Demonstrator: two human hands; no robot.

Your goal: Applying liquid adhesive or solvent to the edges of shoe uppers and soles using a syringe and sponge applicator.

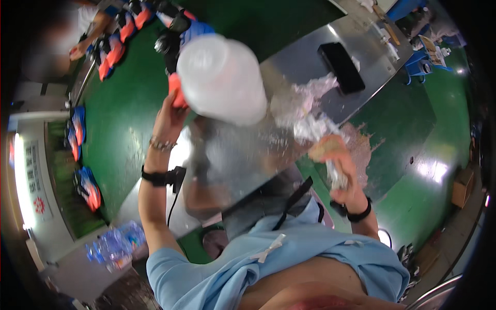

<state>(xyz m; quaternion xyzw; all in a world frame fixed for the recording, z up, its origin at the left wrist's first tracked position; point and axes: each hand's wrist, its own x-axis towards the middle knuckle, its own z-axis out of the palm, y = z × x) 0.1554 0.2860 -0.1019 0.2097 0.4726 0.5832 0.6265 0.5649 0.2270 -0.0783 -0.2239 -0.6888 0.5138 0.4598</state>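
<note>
My left hand reaches up at the left and is closed on the orange-red end of a shoe. The rest of that shoe is partly hidden by a white translucent bottle-like container, blurred and close in front. My right hand is closed around a crumpled white wad, paper or cloth, at the right edge of the metal table. More crumpled white material lies on the table just beyond that hand.
A black phone lies on the far right of the table. Orange, blue and black shoes stand in a row at the far left, near another person's hand. Clear plastic bottles are at the lower left. A blue stand is at the far right.
</note>
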